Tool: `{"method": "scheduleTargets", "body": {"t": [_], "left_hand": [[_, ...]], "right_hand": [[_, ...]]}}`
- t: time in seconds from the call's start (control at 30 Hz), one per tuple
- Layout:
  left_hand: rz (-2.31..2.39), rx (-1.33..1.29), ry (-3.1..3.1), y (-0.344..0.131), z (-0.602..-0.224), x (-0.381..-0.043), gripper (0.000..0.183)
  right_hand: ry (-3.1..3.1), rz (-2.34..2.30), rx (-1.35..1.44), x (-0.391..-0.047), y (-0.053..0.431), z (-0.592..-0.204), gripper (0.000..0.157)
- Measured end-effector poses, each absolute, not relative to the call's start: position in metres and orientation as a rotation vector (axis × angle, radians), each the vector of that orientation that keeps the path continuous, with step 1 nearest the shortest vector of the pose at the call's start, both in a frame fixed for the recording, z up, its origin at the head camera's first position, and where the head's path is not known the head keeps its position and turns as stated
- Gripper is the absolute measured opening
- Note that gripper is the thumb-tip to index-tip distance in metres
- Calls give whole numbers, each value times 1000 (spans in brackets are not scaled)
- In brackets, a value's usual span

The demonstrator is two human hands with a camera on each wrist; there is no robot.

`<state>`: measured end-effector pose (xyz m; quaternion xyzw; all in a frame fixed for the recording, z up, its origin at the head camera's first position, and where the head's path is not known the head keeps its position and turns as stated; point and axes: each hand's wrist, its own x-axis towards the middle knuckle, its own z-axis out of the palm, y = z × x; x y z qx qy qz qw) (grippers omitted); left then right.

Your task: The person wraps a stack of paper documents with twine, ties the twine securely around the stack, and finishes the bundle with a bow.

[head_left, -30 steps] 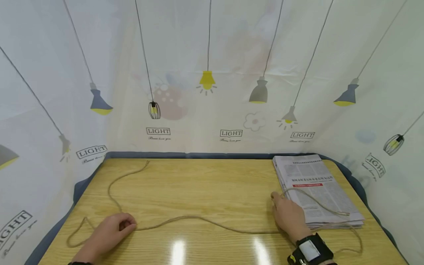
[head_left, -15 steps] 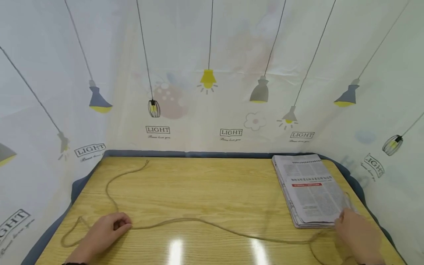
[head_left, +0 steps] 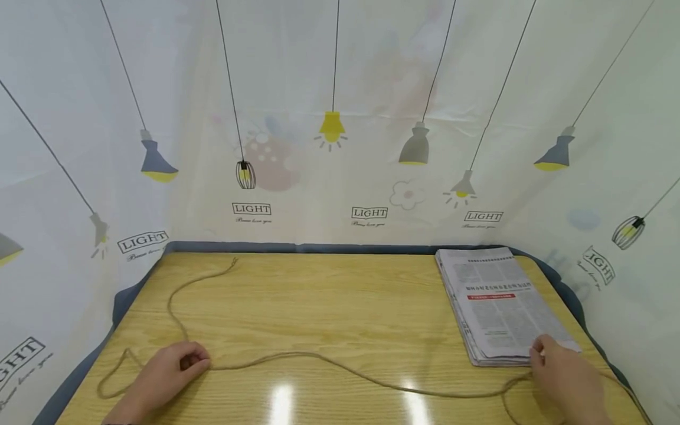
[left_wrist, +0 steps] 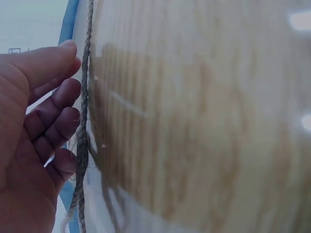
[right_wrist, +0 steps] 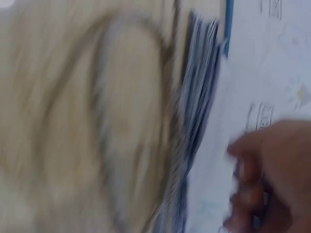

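A thin tan twine rope (head_left: 297,354) runs across the wooden table from left to right, with bends at both sides. My left hand (head_left: 167,375) is at its left part, fingers loosely bent; in the left wrist view the fingertips are against or right beside the rope (left_wrist: 85,97), which does not pass between them. My right hand (head_left: 565,378) is at the front right corner of a newspaper stack (head_left: 496,319), fingers loosely curled. Blurred in the right wrist view, the right hand (right_wrist: 274,179) shows nothing between its fingers; the looped rope (right_wrist: 99,97) is apart from it.
The wooden table (head_left: 329,295) is bordered by a dark blue edge at the back and sides. A white curtain (head_left: 308,71) printed with lamps surrounds it. The rope's frayed left end lies near the back left corner.
My right hand has moved right and towards me along the newspaper stack, and the rope end that lay over the papers is now off them to the right. The left hand has barely moved.
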<state>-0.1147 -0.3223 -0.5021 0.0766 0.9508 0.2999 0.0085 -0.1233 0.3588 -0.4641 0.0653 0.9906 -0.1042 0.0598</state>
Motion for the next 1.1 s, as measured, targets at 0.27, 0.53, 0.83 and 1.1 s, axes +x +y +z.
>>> {"method": "scheduleTargets", "body": {"t": [0.27,0.53,0.83,1.1], "left_hand": [[970,354,2930,-326,-505,-113,8],[912,456,2904,-331,-505,-112,6],[911,576,2966,-335,-506,-105,10],[896,596,2929,-335,-505,-100,11]], "right_hand": [[2788,-774,-579,-128,303,-476,19],[2529,-866,-663,-128,298,-495,17],[2638,-683,-522,-126,300,-494,13],[2739,-514,-303,-123,291,-490,16]]}}
